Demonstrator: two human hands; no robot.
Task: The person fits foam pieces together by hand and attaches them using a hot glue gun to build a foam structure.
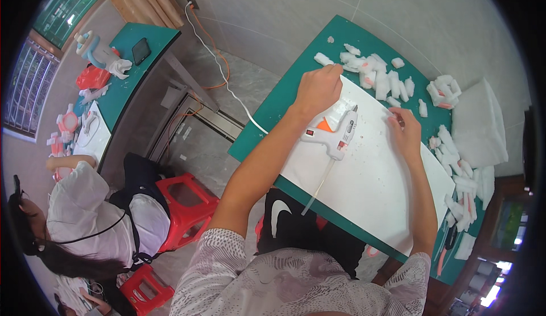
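A white board (369, 185) lies on the green table in front of me. On it rests a white glue gun (323, 138) with an orange trigger, and a long glue stick (318, 185) sticks out of its back end. My left hand (319, 91) is closed at the board's far left corner, its fingertips beside the pile of white-wrapped pieces (369, 69); what they hold is hidden. At the board's far right edge, my right hand (406, 134) is curled with thumb and fingers close together. Anything in it is too small to make out.
More white-wrapped pieces (463, 191) line the right side, near a big white foam bag (483, 123) and a wrapped bundle (443, 91). A dark-handled tool (451, 237) lies at the near right. A white cord (233, 88) runs left to the wall. Another person (96, 213) sits at the left table.
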